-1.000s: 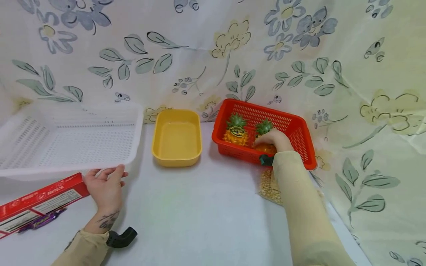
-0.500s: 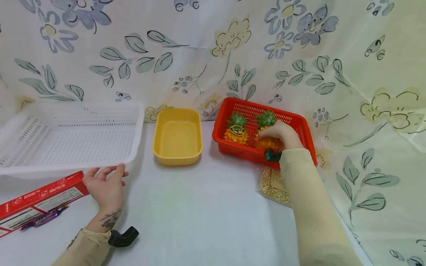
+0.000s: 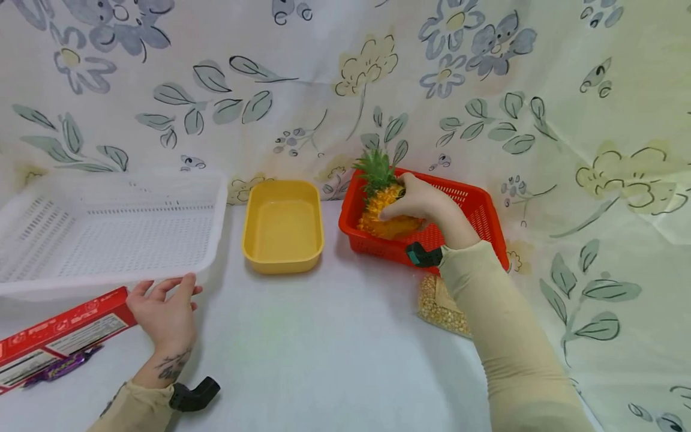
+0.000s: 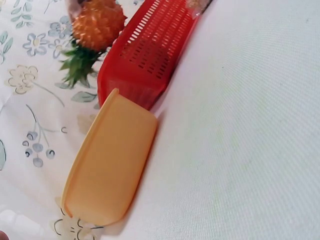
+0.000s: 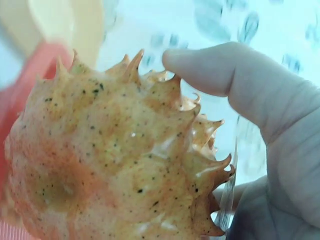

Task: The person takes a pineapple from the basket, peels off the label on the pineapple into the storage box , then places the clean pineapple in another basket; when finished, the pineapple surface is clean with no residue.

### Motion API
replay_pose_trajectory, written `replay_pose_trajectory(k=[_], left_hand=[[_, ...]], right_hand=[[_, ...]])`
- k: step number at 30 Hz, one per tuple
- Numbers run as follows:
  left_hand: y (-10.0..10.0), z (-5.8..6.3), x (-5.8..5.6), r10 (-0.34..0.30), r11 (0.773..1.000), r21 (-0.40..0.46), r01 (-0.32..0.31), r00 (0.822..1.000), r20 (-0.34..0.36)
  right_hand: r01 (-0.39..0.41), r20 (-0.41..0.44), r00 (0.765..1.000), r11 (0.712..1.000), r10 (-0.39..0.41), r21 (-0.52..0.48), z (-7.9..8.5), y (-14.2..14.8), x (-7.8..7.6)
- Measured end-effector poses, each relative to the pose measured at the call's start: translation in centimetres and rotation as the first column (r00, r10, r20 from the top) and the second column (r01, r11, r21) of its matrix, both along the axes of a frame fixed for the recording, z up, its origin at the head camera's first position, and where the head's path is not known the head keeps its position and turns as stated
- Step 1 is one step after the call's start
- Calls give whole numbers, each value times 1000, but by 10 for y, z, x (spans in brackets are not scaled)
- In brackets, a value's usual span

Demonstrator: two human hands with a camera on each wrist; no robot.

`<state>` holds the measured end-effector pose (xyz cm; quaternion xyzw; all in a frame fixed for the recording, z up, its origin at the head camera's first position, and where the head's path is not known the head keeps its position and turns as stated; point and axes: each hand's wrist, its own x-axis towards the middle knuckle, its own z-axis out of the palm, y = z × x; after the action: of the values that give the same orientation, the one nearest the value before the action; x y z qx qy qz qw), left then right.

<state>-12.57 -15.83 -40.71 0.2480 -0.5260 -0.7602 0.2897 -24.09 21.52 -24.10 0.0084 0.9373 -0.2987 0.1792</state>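
Note:
My right hand (image 3: 423,201) grips a pineapple (image 3: 385,195) with a green leafy crown, over the left part of the red basket (image 3: 480,219). Up close in the right wrist view, the speckled, spiky base of the pineapple (image 5: 115,155) fills much of the frame, the thumb along its edge. From the left wrist, the same pineapple (image 4: 100,25) hangs above the basket rim, crown downward in that picture. A second pineapple in the basket is mostly hidden behind the held one. My left hand (image 3: 164,315) has its fingertips at the front rim of the white basket (image 3: 135,234), fingers loosely bent.
Between the baskets stands a yellow tub (image 3: 283,228). A red box (image 3: 65,333) and a purple-wrapped candy (image 3: 62,367) lie at the left. A bag of yellowish kernels (image 3: 439,306) lies before the red basket, partly under my right forearm. Floral cloth (image 3: 324,60) hangs behind.
My right hand has lifted the right-hand pineapple and moved it left, in front of the other one. The left hand has kept its place at the white basket's rim.

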Motion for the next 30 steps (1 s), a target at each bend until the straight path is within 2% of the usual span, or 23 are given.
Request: replay_pose_trajectory(k=[4, 7, 11, 16, 19, 21, 26, 28, 30], left_hand=[[-1, 0, 1, -4, 1000, 5, 4, 1000, 3], [-2, 0, 1, -7, 1000, 12, 7, 1000, 1], [-2, 1, 2, -12, 1000, 8, 12, 1000, -5], [-2, 0, 3, -25, 1000, 0, 25, 1000, -17], [-1, 0, 4, -29, 1000, 5, 29, 999, -30], [-1, 0, 4, -31, 999, 12, 31, 999, -38], [-1, 0, 4, -32, 998, 50, 36, 996, -77], [-1, -1, 4, -31, 997, 63, 37, 995, -97], [-1, -1, 4, -29, 997, 61, 36, 993, -111]], right_hand=[[-125, -50, 991, 992, 126, 30, 1, -29, 10], [-236, -90, 966, 969, 242, 75, -2, -50, 18], [-373, -132, 912, 919, 389, 131, -11, -73, 28], [-506, -158, 835, 848, 527, 156, -22, -91, 42], [-588, -141, 776, 786, 615, 189, -27, -100, 53], [-651, -123, 719, 725, 684, 223, -30, -105, 60], [-776, -95, 554, 555, 827, 301, -41, -115, 75], [-801, -74, 507, 501, 859, 328, -46, -119, 79], [-818, -49, 474, 461, 879, 344, -52, -122, 82]])
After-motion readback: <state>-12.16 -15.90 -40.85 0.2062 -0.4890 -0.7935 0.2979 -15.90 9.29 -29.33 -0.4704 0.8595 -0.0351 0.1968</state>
